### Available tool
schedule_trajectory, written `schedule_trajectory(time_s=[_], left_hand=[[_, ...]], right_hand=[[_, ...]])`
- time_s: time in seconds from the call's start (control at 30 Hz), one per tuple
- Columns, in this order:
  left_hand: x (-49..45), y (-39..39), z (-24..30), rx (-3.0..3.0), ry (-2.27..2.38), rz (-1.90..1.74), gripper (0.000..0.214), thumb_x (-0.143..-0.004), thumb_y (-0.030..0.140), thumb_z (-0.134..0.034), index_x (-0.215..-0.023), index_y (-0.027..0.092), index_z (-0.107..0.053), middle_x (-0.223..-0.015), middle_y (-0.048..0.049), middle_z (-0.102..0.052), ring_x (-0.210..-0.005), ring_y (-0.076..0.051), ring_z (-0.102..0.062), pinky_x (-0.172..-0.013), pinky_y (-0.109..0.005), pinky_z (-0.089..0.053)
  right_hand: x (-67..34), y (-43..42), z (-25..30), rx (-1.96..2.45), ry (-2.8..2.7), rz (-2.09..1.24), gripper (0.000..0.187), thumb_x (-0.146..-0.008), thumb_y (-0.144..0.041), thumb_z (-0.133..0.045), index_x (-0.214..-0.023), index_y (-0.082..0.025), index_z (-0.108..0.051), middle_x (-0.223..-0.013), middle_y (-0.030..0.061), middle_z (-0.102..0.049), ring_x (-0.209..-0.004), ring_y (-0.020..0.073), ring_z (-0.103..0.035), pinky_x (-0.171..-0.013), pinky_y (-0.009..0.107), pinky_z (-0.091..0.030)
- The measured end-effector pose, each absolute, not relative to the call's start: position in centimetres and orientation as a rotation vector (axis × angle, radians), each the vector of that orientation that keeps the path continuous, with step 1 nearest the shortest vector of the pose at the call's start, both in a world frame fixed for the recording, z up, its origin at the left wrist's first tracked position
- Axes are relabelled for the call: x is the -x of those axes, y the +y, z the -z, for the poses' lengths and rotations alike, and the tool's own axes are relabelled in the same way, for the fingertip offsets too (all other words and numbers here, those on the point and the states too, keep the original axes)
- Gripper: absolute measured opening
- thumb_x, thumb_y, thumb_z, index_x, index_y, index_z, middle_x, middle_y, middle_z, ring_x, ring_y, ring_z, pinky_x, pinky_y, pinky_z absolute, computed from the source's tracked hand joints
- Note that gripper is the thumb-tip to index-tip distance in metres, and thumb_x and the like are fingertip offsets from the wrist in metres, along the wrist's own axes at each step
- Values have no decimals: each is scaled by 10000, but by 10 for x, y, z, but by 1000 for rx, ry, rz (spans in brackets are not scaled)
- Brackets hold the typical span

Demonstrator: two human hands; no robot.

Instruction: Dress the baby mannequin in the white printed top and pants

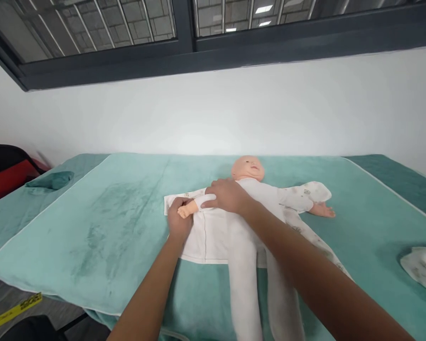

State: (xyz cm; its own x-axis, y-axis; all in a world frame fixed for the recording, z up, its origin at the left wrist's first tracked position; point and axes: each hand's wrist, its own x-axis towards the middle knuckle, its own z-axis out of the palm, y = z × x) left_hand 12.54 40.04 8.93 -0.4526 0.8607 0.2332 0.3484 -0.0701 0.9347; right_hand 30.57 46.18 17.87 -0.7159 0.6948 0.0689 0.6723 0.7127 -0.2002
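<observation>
A baby doll (pixel 250 168) lies on its back in a white bodysuit with legs (pixel 243 279). Under it is an open white baby jacket (pixel 213 241) with a small printed pattern. One printed sleeve (pixel 317 191) covers the doll's arm at the right, and the doll's hand (pixel 323 210) sticks out of it. My left hand (pixel 179 220) is curled around the doll's other arm near its hand (pixel 187 209); its fingertips are hidden. Higher on that same arm, my right hand (pixel 229 195) grips the white sleeve (pixel 204 201), thumb on top.
A green padded cover (pixel 102 227) spreads over the table against a white wall (pixel 213 113). Folded white printed cloth (pixel 424 267) lies at the right edge. A red and black object (pixel 10 175) stands at the far left. Above is a barred window with a dark frame (pixel 184 59).
</observation>
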Motion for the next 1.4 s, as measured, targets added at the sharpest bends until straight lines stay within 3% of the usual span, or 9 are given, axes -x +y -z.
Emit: schedule_trajectory(time_s=[0.23,0.33,0.57,0.7,0.83,0.97,1.1,1.23,1.4], left_hand=[[-108,390,-114,-902,1450,-1548,350,-622,464,-747,-739,154,-635,-680,-9,-635,-619,-146,-577,-616,-282,-469],[-114,381,-132,-830,1358,-1504,387,-580,460,-806,-749,148,-651,-692,-17,-652,-603,-140,-584,-597,-275,-471],[-169,375,-171,-648,1067,-1490,277,-635,333,-820,-763,160,-646,-680,11,-638,-597,-100,-578,-612,-232,-460],[-202,376,-174,-610,954,-1500,251,-662,304,-802,-800,167,-643,-740,10,-647,-683,-106,-603,-708,-239,-483],[-224,379,-168,-605,847,-1512,235,-684,279,-773,-846,179,-636,-818,-5,-656,-876,-154,-644,-839,-269,-492],[-217,378,-163,-610,894,-1547,284,-672,259,-779,-907,184,-639,-875,-13,-676,-889,-163,-651,-831,-276,-494],[-197,367,-157,-637,1099,-1399,295,-682,327,-779,-885,154,-652,-775,-27,-673,-701,-156,-633,-641,-263,-473],[-191,363,-153,-769,1210,-1223,308,-690,406,-762,-780,139,-637,-711,-42,-661,-662,-172,-618,-597,-270,-447],[-205,387,-167,-982,1199,-1322,287,-732,432,-689,-800,164,-611,-701,-18,-622,-673,-168,-582,-627,-276,-449]], right_hand=[[-301,461,-178,1247,-2840,-41,379,-877,-539,-529,-1074,-255,-685,-1006,77,-665,-948,242,-561,-777,343,-328],[-297,463,-174,1264,-2840,-15,350,-869,-505,-550,-1026,-227,-694,-987,97,-665,-946,256,-559,-778,355,-328],[-298,464,-171,1327,-2764,52,286,-871,-433,-541,-977,-201,-670,-1004,123,-661,-976,281,-558,-792,376,-332],[-301,465,-170,1340,-2716,47,223,-902,-315,-487,-990,-198,-654,-1009,132,-662,-981,282,-565,-801,383,-334],[-300,468,-171,1293,-2705,-11,161,-886,-257,-503,-878,-204,-655,-928,107,-670,-914,259,-581,-781,369,-343],[-313,456,-179,1248,-2640,-25,186,-903,-213,-457,-899,-206,-643,-976,79,-669,-934,229,-577,-807,350,-359],[-365,424,-169,1312,-2062,-34,243,-942,-289,-402,-1020,-208,-618,-1055,79,-665,-997,211,-573,-837,314,-388],[-430,396,-134,1640,-1472,-71,362,-927,-455,-400,-813,-194,-624,-834,93,-677,-778,229,-585,-714,325,-397],[-450,387,-115,1752,-1562,-456,584,-920,-610,-298,-655,-199,-618,-694,94,-679,-684,244,-583,-649,333,-372]])
